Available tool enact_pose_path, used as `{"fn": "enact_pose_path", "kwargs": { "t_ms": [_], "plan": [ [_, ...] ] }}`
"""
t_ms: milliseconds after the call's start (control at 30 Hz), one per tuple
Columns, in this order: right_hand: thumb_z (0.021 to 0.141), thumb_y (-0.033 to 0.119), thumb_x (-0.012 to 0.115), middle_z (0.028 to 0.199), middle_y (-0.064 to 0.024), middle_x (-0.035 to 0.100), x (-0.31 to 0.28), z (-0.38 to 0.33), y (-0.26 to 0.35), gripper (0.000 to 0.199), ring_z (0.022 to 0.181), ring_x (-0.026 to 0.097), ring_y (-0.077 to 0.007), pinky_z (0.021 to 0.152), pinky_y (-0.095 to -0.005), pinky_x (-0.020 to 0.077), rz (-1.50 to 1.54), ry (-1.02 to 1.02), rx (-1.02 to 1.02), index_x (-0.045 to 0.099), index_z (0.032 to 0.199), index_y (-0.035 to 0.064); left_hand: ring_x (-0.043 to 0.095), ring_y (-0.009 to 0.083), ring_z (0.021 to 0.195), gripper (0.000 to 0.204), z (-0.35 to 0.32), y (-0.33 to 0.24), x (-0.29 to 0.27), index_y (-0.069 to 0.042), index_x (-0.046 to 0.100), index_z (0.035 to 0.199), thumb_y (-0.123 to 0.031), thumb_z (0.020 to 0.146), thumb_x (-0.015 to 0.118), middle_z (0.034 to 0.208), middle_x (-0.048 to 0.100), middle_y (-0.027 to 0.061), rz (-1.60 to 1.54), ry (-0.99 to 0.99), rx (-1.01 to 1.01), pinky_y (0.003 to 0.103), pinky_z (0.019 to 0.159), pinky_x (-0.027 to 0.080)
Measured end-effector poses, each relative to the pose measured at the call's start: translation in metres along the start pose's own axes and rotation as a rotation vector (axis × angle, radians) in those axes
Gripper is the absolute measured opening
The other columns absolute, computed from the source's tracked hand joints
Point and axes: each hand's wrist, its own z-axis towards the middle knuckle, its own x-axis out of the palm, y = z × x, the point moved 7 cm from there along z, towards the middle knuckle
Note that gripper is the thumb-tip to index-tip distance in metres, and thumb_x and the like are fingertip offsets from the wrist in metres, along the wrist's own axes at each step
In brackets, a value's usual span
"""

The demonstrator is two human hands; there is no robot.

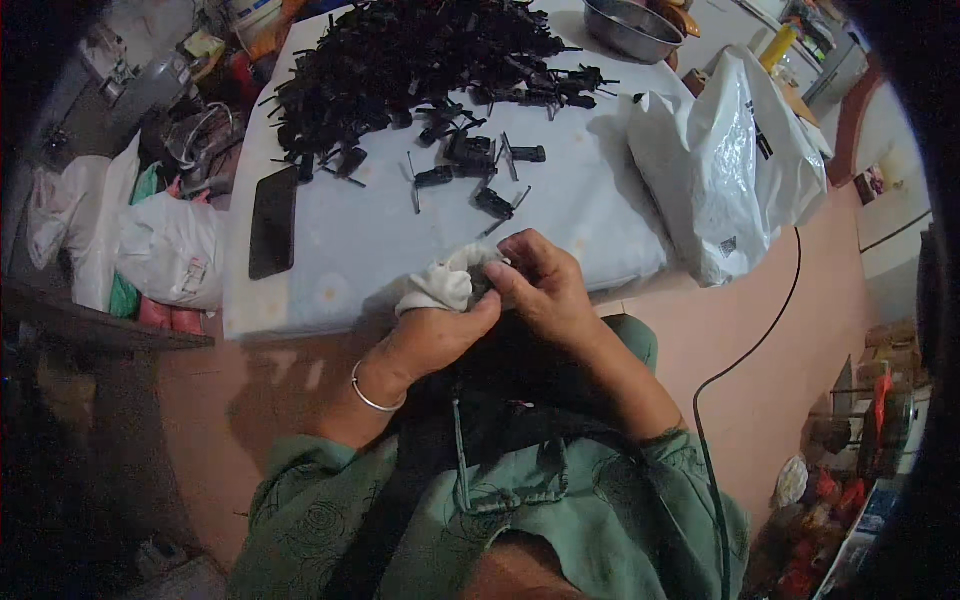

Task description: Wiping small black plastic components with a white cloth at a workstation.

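My left hand (pixel 438 335) grips a crumpled white cloth (pixel 440 285) at the near edge of a low table (pixel 330 250) with a pale cover. My right hand (pixel 540 285) meets it from the right, its fingers pinched against the cloth; a small part may sit between the fingers, but I cannot make it out. A large heap of small black parts (pixel 400 60) covers the far half of the table, and several loose black parts (pixel 470 165) lie just beyond my hands. A silver bangle circles my left wrist.
A black phone (pixel 272 222) lies at the table's left edge. A white plastic bag (pixel 730 160) slumps at the table's right corner, a metal bowl (pixel 630 28) behind it. More bags and clutter sit at left; a black cable (pixel 745 350) runs over the floor at right.
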Motion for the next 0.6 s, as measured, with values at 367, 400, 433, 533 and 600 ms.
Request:
{"fn": "enact_pose_path", "kwargs": {
  "t_ms": [367, 400, 433, 533, 600],
  "plan": [
    [0.092, 0.020, 0.044, 0.063, 0.0013, 0.046, 0.013, -0.009, -0.005, 0.027, 0.064, 0.039, -0.0059, 0.057, -0.0232, 0.0374, -0.088, 0.145, 0.096, 0.052, 0.077, -0.0009, 0.058, 0.0223, 0.067, 0.021, -0.009, -0.030, -0.007, 0.002, 0.056, 0.095, -0.005, 0.075, 0.056, 0.078, 0.058, 0.0131, 0.566, -0.261, 0.401, 0.029, 0.060, 0.046],
    [0.092, 0.020, 0.044, 0.063, 0.0013, 0.046, 0.016, -0.010, -0.009, 0.027, 0.064, 0.039, -0.0059, 0.057, -0.0232, 0.0374, -0.088, 0.146, 0.098, 0.052, 0.077, -0.0009, 0.058, 0.0254, 0.067, 0.021, -0.009, -0.035, -0.005, 0.002, 0.056, 0.093, -0.005, 0.074, 0.056, 0.077, 0.058, 0.0144, 0.635, -0.254, 0.401, 0.030, 0.061, 0.046],
    [0.092, 0.021, 0.043, 0.064, 0.0023, 0.046, 0.019, -0.010, -0.017, 0.028, 0.064, 0.039, -0.0057, 0.057, -0.0230, 0.0373, -0.024, 0.129, 0.129, 0.052, 0.077, -0.0008, 0.057, 0.0284, 0.067, 0.020, -0.008, -0.039, -0.003, 0.002, 0.056, 0.092, -0.005, 0.074, 0.056, 0.077, 0.057, 0.0157, 0.704, -0.246, 0.404, 0.031, 0.061, 0.046],
    [0.091, 0.022, 0.045, 0.061, 0.0001, 0.045, 0.021, -0.009, -0.023, 0.028, 0.060, 0.040, -0.0086, 0.055, -0.0260, 0.0378, 0.084, 0.097, 0.153, 0.051, 0.075, -0.0005, 0.057, 0.0259, 0.068, 0.021, -0.009, -0.034, -0.001, 0.002, 0.054, 0.094, -0.005, 0.074, 0.056, 0.078, 0.056, 0.0148, 0.706, -0.239, 0.543, 0.031, 0.062, 0.046],
    [0.090, 0.023, 0.047, 0.057, -0.0030, 0.045, 0.018, -0.011, -0.023, 0.028, 0.055, 0.042, -0.0117, 0.051, -0.0292, 0.0384, 0.129, 0.080, 0.152, 0.050, 0.074, -0.0003, 0.056, 0.0231, 0.068, 0.022, -0.008, -0.032, -0.001, 0.001, 0.053, 0.096, -0.006, 0.075, 0.055, 0.079, 0.056, 0.0127, 0.606, -0.228, 0.451, 0.031, 0.062, 0.046]
  ]
}}
